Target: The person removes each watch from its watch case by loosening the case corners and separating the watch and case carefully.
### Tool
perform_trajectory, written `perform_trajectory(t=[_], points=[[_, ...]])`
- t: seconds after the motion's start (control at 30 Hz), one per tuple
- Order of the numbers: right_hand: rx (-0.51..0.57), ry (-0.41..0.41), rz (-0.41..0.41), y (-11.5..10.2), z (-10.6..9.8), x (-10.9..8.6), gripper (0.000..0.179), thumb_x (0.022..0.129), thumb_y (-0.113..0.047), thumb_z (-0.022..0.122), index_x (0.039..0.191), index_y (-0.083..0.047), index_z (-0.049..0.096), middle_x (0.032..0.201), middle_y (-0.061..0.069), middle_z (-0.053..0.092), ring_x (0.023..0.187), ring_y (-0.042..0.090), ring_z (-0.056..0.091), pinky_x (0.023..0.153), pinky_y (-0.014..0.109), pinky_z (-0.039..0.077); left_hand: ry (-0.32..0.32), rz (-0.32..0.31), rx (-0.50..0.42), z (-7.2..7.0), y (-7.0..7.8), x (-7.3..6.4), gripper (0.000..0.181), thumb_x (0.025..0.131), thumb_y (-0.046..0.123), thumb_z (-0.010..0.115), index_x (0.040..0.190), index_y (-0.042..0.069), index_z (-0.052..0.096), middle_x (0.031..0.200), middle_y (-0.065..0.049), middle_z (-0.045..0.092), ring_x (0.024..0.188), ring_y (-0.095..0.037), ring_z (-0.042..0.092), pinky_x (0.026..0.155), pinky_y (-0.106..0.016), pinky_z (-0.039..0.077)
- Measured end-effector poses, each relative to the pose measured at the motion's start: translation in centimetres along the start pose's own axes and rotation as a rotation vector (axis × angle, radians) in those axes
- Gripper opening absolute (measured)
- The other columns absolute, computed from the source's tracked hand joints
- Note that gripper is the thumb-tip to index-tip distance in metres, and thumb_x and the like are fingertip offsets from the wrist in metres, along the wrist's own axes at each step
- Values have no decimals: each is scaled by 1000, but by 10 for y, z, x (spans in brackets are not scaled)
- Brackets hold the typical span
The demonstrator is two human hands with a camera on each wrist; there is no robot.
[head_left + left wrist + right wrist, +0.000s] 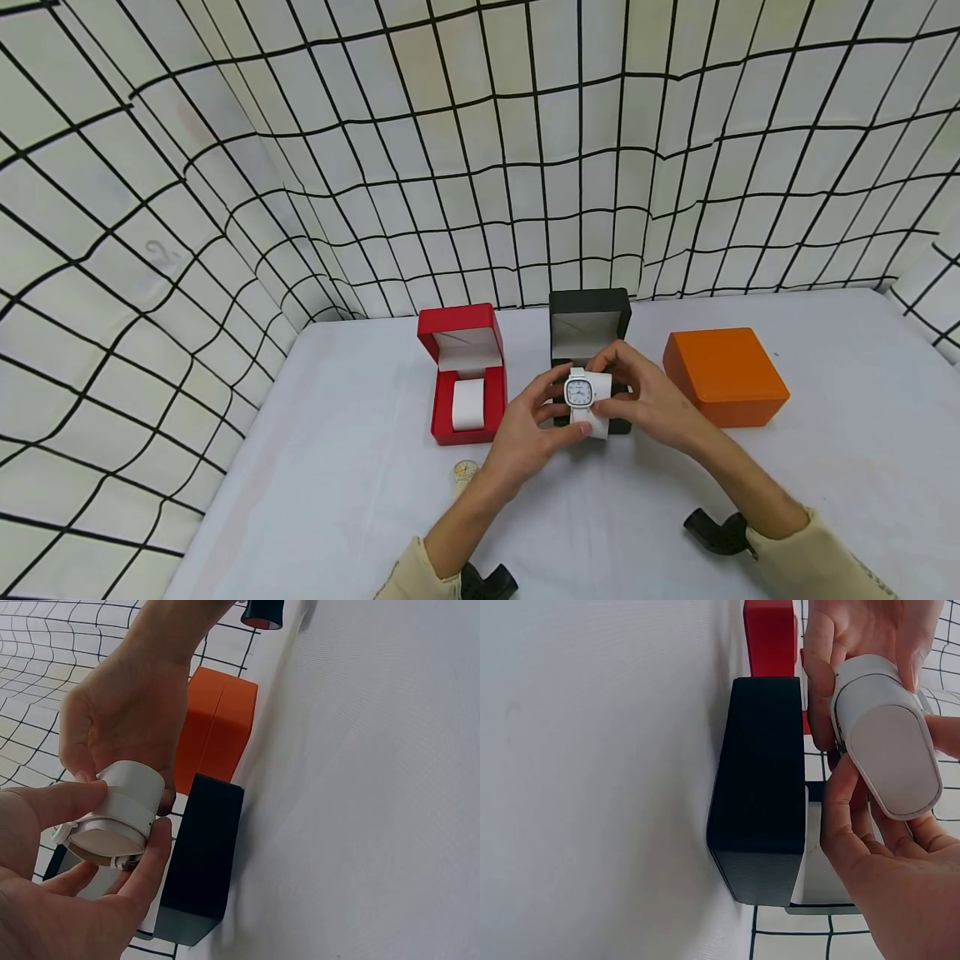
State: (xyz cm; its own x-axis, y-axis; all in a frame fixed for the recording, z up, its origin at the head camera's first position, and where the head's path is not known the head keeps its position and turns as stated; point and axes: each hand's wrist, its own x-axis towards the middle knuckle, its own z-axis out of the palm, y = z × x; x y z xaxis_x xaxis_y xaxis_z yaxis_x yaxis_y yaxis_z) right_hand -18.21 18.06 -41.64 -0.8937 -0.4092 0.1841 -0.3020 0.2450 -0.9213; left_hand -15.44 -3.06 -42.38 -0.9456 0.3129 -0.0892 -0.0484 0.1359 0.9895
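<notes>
A white wristwatch (579, 392) with a squarish dial is wrapped round a white watch cushion (133, 784), held up in front of the open black watch box (590, 329). My left hand (522, 433) grips the watch from the left, thumb low and fingers behind. From the right, my right hand (652, 402) holds the cushion between thumb and fingers. In the right wrist view the flat oval end of the cushion (896, 761) faces the camera. Both hands and the watch hide much of the black box's base.
An open red watch box (489, 412) with a white cushion (468, 405) stands to the left. At the right sits a closed orange box (726, 377). A pale watch (465, 471) lies near my left forearm. Black-lined netting (480, 175) rises behind the white-covered table (337, 467).
</notes>
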Motion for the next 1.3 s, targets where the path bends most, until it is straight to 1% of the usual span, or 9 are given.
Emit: perform_trajectory(t=[0.17,0.4,0.5,0.7,0.9,0.97,1.17,1.3], points=[[-12,-10,-1,1,0,0,36,89,-2,70,122,-7,55,121,12,59,104,27,62,88,28,58,1,3,0,0,0,0,71,91,12,78,154,28,48,145,-9,57,122,-21,65,94,-33,62],[-68,-2,5,2,-1,0,37,89,-1,69,123,-10,59,122,11,62,102,30,60,84,27,52,9,7,4,0,0,-1,70,92,13,78,154,28,49,145,-9,57,121,-22,65,94,-34,62],[-64,-3,11,2,-2,0,37,89,-1,69,123,-10,59,122,11,62,102,31,60,84,27,53,13,0,10,0,0,0,70,92,14,78,154,28,49,144,-9,58,121,-22,65,94,-34,62],[-54,-6,9,3,-1,0,37,90,-1,70,125,-10,59,124,11,62,104,28,60,87,27,53,15,-13,12,0,0,0,69,92,15,79,153,28,49,143,-9,58,121,-22,66,94,-35,62],[-53,-6,2,3,-1,0,37,91,-2,68,126,-10,59,126,11,62,105,29,60,88,25,54,10,-17,3,-1,0,0,68,92,17,78,153,29,49,142,-9,58,120,-21,66,95,-34,62],[-53,-6,-2,3,-1,0,37,92,-3,67,127,-10,59,127,11,62,104,30,60,88,25,54,13,-19,-5,-1,0,0,66,94,18,77,153,29,50,142,-9,58,120,-22,66,94,-35,62],[-60,2,-12,2,-1,-1,37,91,-2,66,126,-11,60,126,10,63,104,30,61,89,26,55,29,-14,-58,-1,-2,0,56,98,26,72,151,28,52,144,-10,58,126,-26,66,95,-37,62],[-66,7,-15,2,0,-1,36,91,-2,67,126,-11,61,126,9,64,105,29,61,90,28,55,35,-2,-71,-1,-3,-1,54,99,28,72,149,28,54,141,-11,59,124,-25,67,95,-37,62]])
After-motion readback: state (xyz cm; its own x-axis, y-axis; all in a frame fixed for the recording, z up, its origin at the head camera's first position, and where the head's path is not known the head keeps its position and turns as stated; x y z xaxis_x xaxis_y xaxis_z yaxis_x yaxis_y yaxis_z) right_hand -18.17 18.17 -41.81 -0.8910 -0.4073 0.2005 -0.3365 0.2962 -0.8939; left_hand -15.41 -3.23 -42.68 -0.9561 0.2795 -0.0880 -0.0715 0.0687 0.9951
